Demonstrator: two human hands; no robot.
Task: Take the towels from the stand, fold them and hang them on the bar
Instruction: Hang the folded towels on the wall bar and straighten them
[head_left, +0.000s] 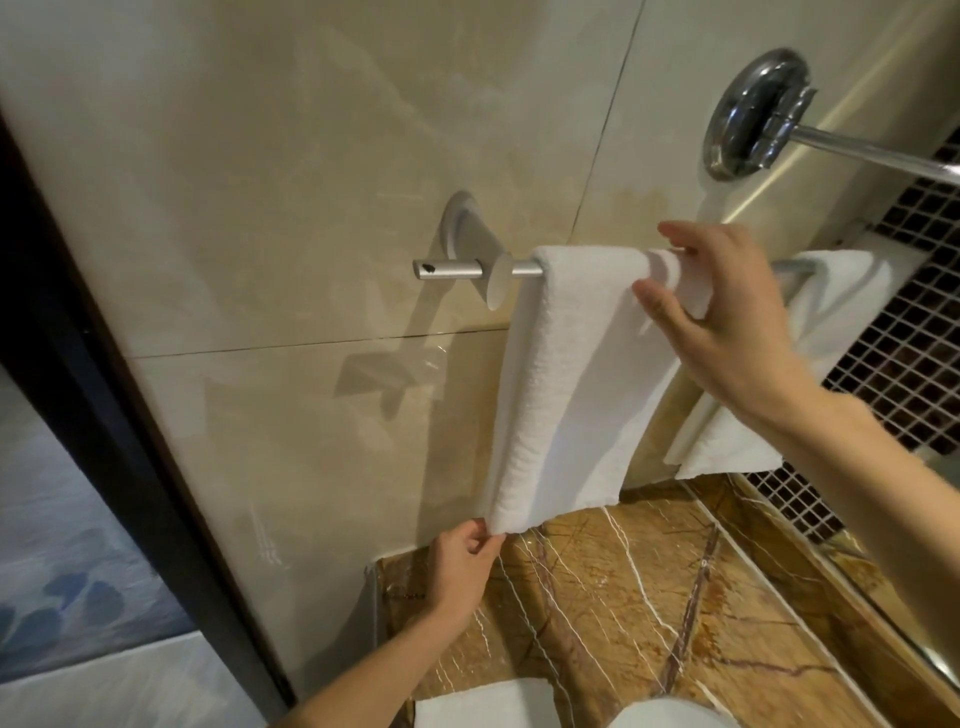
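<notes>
A folded white towel (566, 374) hangs over the left end of the chrome towel bar (524, 269) on the beige tiled wall. My right hand (727, 312) grips the towel's top right edge at the bar, thumb in front and fingers over the top. My left hand (465, 561) pinches the towel's lower left corner. A second white towel (826, 322) hangs over the right part of the same bar, partly hidden behind my right forearm.
A chrome wall mount with a rod (753, 114) sticks out at upper right. A brown marble counter (649, 597) lies below, with white folded cloth (483, 704) at the bottom edge. A dark door frame (104, 415) runs down the left. Dark mosaic tiles (914, 338) are at the right.
</notes>
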